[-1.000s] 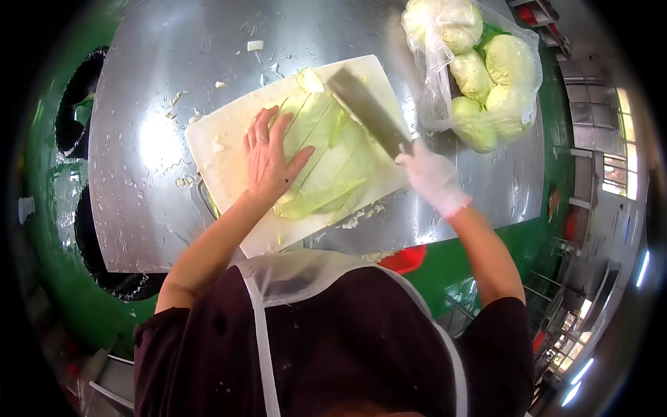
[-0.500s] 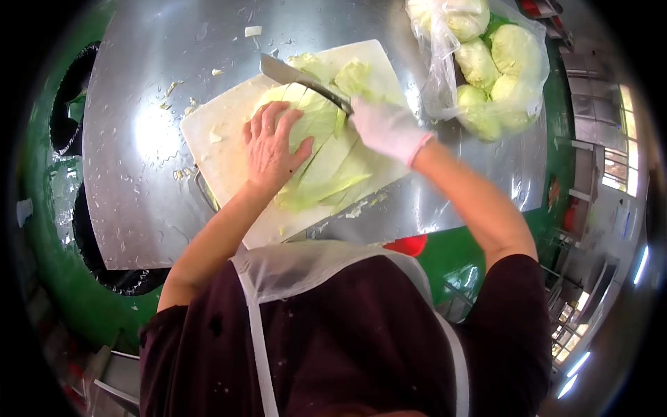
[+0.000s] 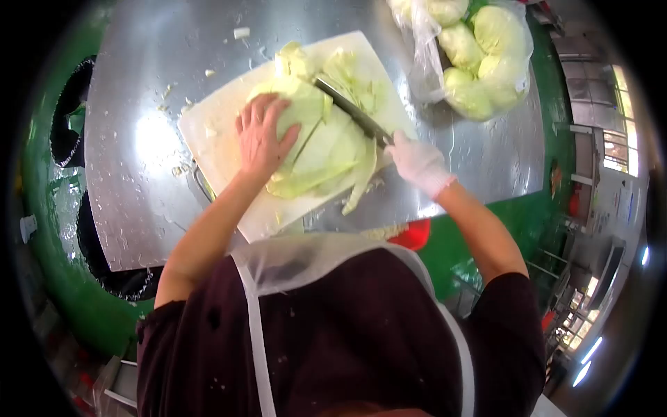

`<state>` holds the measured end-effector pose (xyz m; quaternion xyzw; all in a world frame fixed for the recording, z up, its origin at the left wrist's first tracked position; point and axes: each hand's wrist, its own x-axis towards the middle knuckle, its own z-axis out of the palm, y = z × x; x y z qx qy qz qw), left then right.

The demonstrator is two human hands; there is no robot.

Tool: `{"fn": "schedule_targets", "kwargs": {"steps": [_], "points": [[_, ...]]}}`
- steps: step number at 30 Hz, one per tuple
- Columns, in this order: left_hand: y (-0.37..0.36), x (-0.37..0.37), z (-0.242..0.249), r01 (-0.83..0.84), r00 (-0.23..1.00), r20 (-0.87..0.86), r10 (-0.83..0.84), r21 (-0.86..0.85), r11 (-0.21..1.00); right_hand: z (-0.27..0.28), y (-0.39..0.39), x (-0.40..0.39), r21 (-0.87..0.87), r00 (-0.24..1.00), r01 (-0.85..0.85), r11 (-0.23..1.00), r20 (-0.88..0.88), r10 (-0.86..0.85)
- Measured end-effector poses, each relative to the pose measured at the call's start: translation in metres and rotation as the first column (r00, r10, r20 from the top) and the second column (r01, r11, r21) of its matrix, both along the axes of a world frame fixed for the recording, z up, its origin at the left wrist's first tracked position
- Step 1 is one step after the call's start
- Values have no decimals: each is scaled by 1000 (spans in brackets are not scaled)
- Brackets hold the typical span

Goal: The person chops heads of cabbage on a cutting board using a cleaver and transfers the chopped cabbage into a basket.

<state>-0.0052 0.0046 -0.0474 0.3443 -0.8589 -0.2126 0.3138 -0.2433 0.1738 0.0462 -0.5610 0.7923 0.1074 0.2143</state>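
Pale green cabbage (image 3: 316,149) lies in cut pieces on a white cutting board (image 3: 243,226). My bare left hand (image 3: 262,139) rests on the cabbage's left side, fingers spread and stretched out. In a white glove, my right hand (image 3: 420,161) is wrapped round the handle of a kitchen knife (image 3: 351,111). The blade lies along the right side of the cabbage, its tip pointing up and left. Loose leaf pieces (image 3: 340,69) sit at the board's far side, beyond the blade. One strip (image 3: 358,191) hangs over the near edge of the board.
A clear plastic bag (image 3: 514,83) of several whole cabbages stands at the back right of the metal table (image 3: 139,201). Small scraps dot the metal. Below the table's near edge is a red container (image 3: 415,236). Black-lined bins (image 3: 114,257) stand at the left.
My right hand has pulled the knife toward me and to the right. Cabbage pieces have shifted, and a strip now sticks out over the board's near edge. My left hand stays on the cabbage.
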Motion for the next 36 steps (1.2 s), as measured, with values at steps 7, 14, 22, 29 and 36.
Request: {"fn": "schedule_targets", "kwargs": {"steps": [7,14,22,29,36], "points": [[4,6,-11,-33,998,-62,32,-20,999,83,-46,35,-76,995,12,997,104,-4],[4,7,-10,5,1000,7,-6,20,1000,40,-95,53,113,990,-122,986,80,114],[3,2,-12,-27,1000,1,28,-34,999,37,-137,57,-39,941,-330,943,62,332],[6,3,-12,-37,999,24,38,-42,998,35,-34,9,160,985,-172,972,31,169],[-4,10,-5,56,995,-76,-59,-42,998,-1,0,18,-28,997,-79,996,-22,78]]}}
